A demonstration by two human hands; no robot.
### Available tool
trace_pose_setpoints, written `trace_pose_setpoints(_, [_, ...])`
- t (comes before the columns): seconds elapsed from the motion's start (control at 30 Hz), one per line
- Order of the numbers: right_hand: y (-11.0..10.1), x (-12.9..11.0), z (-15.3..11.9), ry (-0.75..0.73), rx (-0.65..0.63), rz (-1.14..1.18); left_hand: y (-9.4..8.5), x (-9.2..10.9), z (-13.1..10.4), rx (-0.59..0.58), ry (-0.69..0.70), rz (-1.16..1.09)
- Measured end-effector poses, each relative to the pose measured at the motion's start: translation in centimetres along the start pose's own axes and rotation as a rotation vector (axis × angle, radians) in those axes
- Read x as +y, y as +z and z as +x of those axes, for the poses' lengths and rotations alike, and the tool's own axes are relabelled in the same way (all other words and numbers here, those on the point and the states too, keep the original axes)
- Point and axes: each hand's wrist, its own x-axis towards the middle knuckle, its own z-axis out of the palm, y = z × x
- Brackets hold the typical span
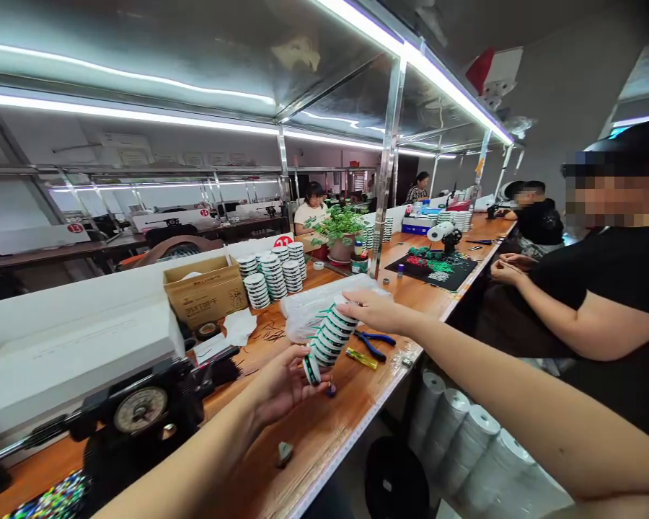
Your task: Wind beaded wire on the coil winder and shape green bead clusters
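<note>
Spanning the space between two hands: one column of spools point(335, 335), held above the wooden table point(316, 447), in front of a clear plastic bag point(297, 322).

Form: flat, round pieces packed face to face in a single row; the column tilted, its upper end leaning toward the right hand point(376, 310), its lower end toward the left hand point(281, 386).

Colour: white rims, with dark and green bands showing between them. Lowest piece turned slightly out of line with the others, its dark-green edge exposed.

Detail: short green ends, thread-like, projecting from the left side of the column at several levels. Markings on the bands too small to read.

Grip: left hand grasping the lowest piece, thumb above, fingers beneath; right hand clasping the top end of the column, fingers over the uppermost piece.

Nearby, right of the column: pliers point(377, 337) with blue handles; a yellow packet point(361, 358), flat on the wood. Below the left fingers, a small purple object point(331, 390).

Beyond, left: upright stacks of similar white-rimmed spools point(272, 277), several columns of unequal height, just beside an open cardboard box point(208, 295).
</note>
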Motion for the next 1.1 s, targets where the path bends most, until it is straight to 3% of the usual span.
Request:
trace_pose_setpoints(0.07, [0.9, 2.3, 0.0, 0.074, 0.002, -0.007, 0.0, -0.1, 2.8, -0.023, -0.037, 0.025])
trace_pose_setpoints(0.17, [1.8, 4.0, 0.2, 0.102, 0.005, -0.009, 0.0, 0.0, 5.3, -0.022, -0.071, 0.062])
trace_pose_setpoints(0.33, [3.2, 3.4, 1.0, 0.146, 0.025, -0.051, 0.1, 0.8, 6.5, 0.045, -0.091, 0.123])
trace_pose_setpoints(0.47, [4.6, 1.1, 2.3, 0.17, 0.022, -0.115, -0.1, 1.1, 4.3, 0.162, -0.06, 0.19])
trace_pose_setpoints(0.67, [5.2, -0.7, 2.4, 0.159, 0.026, -0.146, -1.2, 1.1, -1.3, 0.325, 0.14, 0.313])
trace_pose_setpoints(0.77, [5.7, 0.3, 1.2, 0.181, 0.073, -0.043, -1.5, 2.4, -3.1, 0.409, 0.297, 0.63])
trace_pose_setpoints(0.87, [7.3, 1.3, -0.8, 0.241, 0.209, 0.071, -1.7, 4.2, -4.5, 0.51, 0.611, 1.132])
trace_pose_setpoints(0.93, [9.0, 1.4, -2.6, 0.27, 0.353, 0.13, -1.8, 5.3, -5.2, 0.508, 0.779, 1.333])
trace_pose_setpoints(1.0, [11.0, 0.8, -4.4, 0.288, 0.494, 0.211, -2.1, 6.4, -5.8, 0.455, 0.837, 1.429])
trace_pose_setpoints(1.1, [13.9, -0.7, -6.8, 0.322, 0.588, 0.433, -2.6, 8.2, -5.9, 0.344, 0.946, 1.543])
